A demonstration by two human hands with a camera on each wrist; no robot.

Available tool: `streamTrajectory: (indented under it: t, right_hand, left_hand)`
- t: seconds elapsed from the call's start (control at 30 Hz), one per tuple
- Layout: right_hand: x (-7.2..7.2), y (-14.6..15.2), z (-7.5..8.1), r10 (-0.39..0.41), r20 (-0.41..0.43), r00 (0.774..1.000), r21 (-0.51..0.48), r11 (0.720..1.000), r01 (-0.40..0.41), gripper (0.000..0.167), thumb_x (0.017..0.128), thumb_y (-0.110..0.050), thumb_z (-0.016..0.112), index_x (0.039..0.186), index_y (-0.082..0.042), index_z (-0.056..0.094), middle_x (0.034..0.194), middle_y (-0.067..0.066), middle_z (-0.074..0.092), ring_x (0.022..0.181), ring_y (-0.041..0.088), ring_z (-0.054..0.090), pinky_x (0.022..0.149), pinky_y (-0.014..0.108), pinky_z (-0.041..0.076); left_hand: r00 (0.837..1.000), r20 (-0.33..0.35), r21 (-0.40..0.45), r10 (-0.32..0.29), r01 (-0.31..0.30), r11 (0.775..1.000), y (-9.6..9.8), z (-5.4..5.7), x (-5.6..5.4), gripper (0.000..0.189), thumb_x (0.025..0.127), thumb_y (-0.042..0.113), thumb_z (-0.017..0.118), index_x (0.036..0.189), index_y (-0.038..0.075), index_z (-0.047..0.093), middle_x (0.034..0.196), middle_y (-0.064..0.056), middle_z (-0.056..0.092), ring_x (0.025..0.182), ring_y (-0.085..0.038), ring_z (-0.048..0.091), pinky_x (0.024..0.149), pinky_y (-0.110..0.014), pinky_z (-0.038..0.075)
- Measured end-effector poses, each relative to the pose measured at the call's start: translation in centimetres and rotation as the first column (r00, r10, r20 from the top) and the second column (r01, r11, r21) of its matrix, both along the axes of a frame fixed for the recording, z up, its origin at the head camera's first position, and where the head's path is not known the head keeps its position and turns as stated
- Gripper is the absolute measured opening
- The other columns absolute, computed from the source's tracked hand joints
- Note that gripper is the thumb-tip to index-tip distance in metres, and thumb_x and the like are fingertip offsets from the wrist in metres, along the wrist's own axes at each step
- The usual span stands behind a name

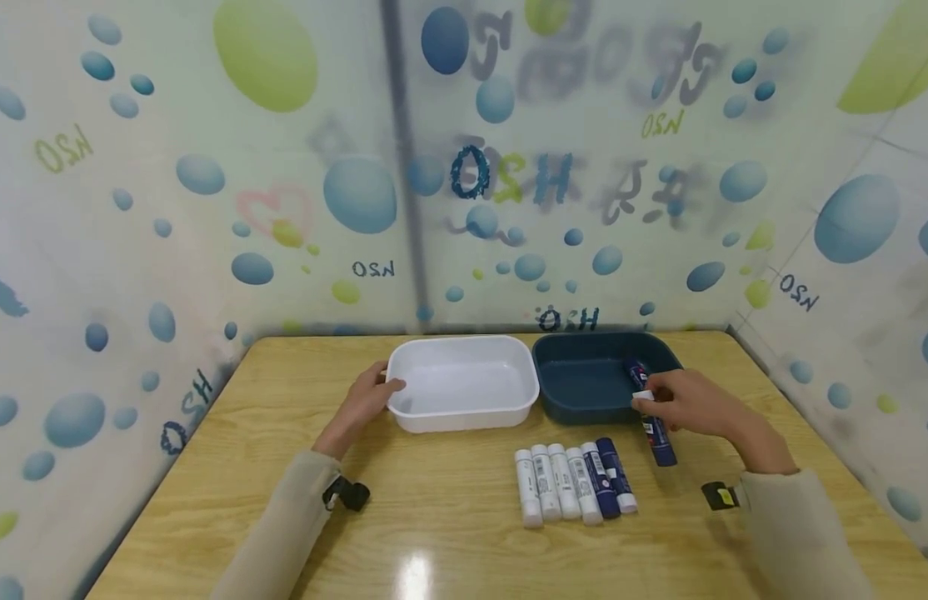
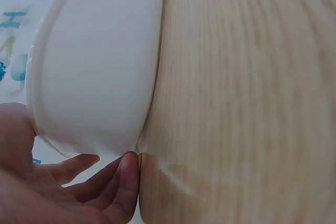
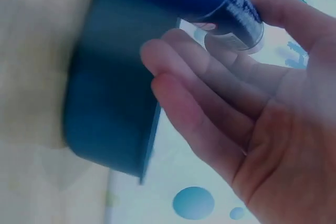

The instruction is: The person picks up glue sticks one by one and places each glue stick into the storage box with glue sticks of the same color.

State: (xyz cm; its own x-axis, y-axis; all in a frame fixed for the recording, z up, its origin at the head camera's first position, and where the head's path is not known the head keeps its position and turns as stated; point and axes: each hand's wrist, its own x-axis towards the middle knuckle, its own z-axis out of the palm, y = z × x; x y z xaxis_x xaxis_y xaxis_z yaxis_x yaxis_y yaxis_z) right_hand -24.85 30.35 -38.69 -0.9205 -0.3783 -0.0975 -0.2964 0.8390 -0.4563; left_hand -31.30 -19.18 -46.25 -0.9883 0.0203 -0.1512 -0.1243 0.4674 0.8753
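Observation:
My left hand holds the left end of a white plastic tray, thumb over the rim and fingers against the outside wall. In the left wrist view, fingertips touch the tray's lower edge. My right hand pinches a dark blue glue stick by its white-capped end, over the front right edge of a dark blue tray. One more dark blue glue stick lies inside that tray, partly hidden by the hand. The right wrist view shows the held stick between thumb and fingers.
In front of the trays lies a row of several white glue sticks, with two dark blue ones at its right end. Both trays stand side by side on the wooden table, near a patterned curtain at the back.

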Motion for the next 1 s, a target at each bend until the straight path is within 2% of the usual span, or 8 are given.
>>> streamTrajectory:
  t: [0.2, 0.37, 0.47, 0.57, 0.63, 0.7, 0.83, 1.0]
  right_hand:
    - [-2.0, 0.4, 1.7, -0.004, 0.087, 0.996, -0.068, 0.998, 0.01, 0.032, 0.106, -0.035, 0.058, 0.093, -0.006, 0.059, 0.073, 0.007, 0.06, 0.063, 0.022, 0.067, 0.063, 0.034, 0.058]
    - [-3.8, 0.8, 3.1, 0.011, 0.136, 0.991, -0.102, 0.995, 0.003, 0.032, 0.107, -0.033, 0.055, 0.105, -0.001, 0.058, 0.083, 0.008, 0.06, 0.069, 0.021, 0.065, 0.064, 0.035, 0.061]
    - [-4.8, 1.1, 3.8, 0.031, 0.159, 0.987, -0.128, 0.992, -0.01, 0.041, 0.109, -0.031, 0.053, 0.124, 0.008, 0.056, 0.097, 0.015, 0.062, 0.077, 0.021, 0.063, 0.066, 0.037, 0.062]
    - [-5.8, 1.2, 4.4, 0.049, 0.182, 0.982, -0.16, 0.987, -0.02, 0.053, 0.111, -0.027, 0.049, 0.141, 0.016, 0.044, 0.114, 0.028, 0.06, 0.084, 0.023, 0.063, 0.069, 0.042, 0.063]
    - [-6.5, 1.3, 4.7, 0.054, 0.185, 0.981, -0.166, 0.986, -0.023, 0.056, 0.112, -0.026, 0.045, 0.148, 0.016, 0.036, 0.117, 0.03, 0.057, 0.085, 0.023, 0.06, 0.069, 0.043, 0.064]
    - [-7.3, 1.4, 4.8, 0.04, 0.181, 0.983, -0.174, 0.985, -0.008, 0.052, 0.112, -0.025, 0.043, 0.149, 0.011, 0.037, 0.11, 0.027, 0.057, 0.081, 0.024, 0.058, 0.069, 0.044, 0.063]
    - [-8.9, 1.4, 4.8, 0.018, 0.178, 0.984, -0.169, 0.985, 0.013, 0.039, 0.112, -0.027, 0.044, 0.143, -0.001, 0.042, 0.095, 0.014, 0.052, 0.073, 0.023, 0.051, 0.067, 0.043, 0.062]
    - [-10.1, 1.4, 4.8, 0.041, 0.222, 0.974, -0.143, 0.99, -0.009, 0.042, 0.111, -0.025, 0.047, 0.142, 0.003, 0.045, 0.08, 0.006, 0.046, 0.065, 0.019, 0.045, 0.066, 0.044, 0.061]
  left_hand:
    - [1.0, 0.009, -0.001, -0.001, 0.001, 1.0, 0.1, 0.0, 0.0, 0.06, 0.104, 0.026, 0.055, 0.157, 0.003, 0.038, 0.142, -0.028, 0.057, 0.119, -0.035, 0.063, 0.087, -0.033, 0.056]
    - [1.0, 0.017, 0.012, 0.007, -0.007, 1.0, 0.1, 0.0, 0.1, 0.059, 0.104, 0.025, 0.055, 0.156, 0.002, 0.039, 0.143, -0.028, 0.056, 0.119, -0.035, 0.063, 0.089, -0.034, 0.056]
    - [1.0, 0.025, 0.021, 0.009, -0.01, 1.0, 0.1, 0.0, 0.2, 0.059, 0.104, 0.025, 0.055, 0.156, 0.003, 0.039, 0.144, -0.028, 0.055, 0.121, -0.035, 0.063, 0.091, -0.035, 0.056]
    - [1.0, 0.025, 0.022, 0.009, -0.009, 1.0, 0.1, 0.1, 0.2, 0.059, 0.104, 0.025, 0.055, 0.157, 0.003, 0.038, 0.145, -0.028, 0.054, 0.123, -0.036, 0.062, 0.092, -0.037, 0.057]
    - [1.0, 0.022, 0.018, 0.007, -0.008, 1.0, 0.1, 0.1, 0.2, 0.059, 0.104, 0.025, 0.055, 0.157, 0.003, 0.038, 0.145, -0.028, 0.055, 0.123, -0.036, 0.062, 0.093, -0.037, 0.057]
    - [1.0, 0.018, 0.01, 0.007, -0.008, 1.0, 0.1, 0.0, 0.2, 0.06, 0.104, 0.026, 0.055, 0.156, 0.003, 0.039, 0.144, -0.028, 0.056, 0.122, -0.036, 0.063, 0.092, -0.037, 0.057]
    - [1.0, 0.007, -0.006, 0.007, -0.007, 1.0, 0.1, 0.1, 0.1, 0.06, 0.104, 0.026, 0.055, 0.156, 0.003, 0.039, 0.142, -0.028, 0.057, 0.121, -0.035, 0.063, 0.09, -0.035, 0.057]
    - [1.0, -0.001, -0.013, 0.0, 0.0, 1.0, 0.2, 0.1, 0.2, 0.06, 0.103, 0.025, 0.056, 0.156, 0.002, 0.039, 0.141, -0.029, 0.057, 0.12, -0.036, 0.063, 0.087, -0.034, 0.057]
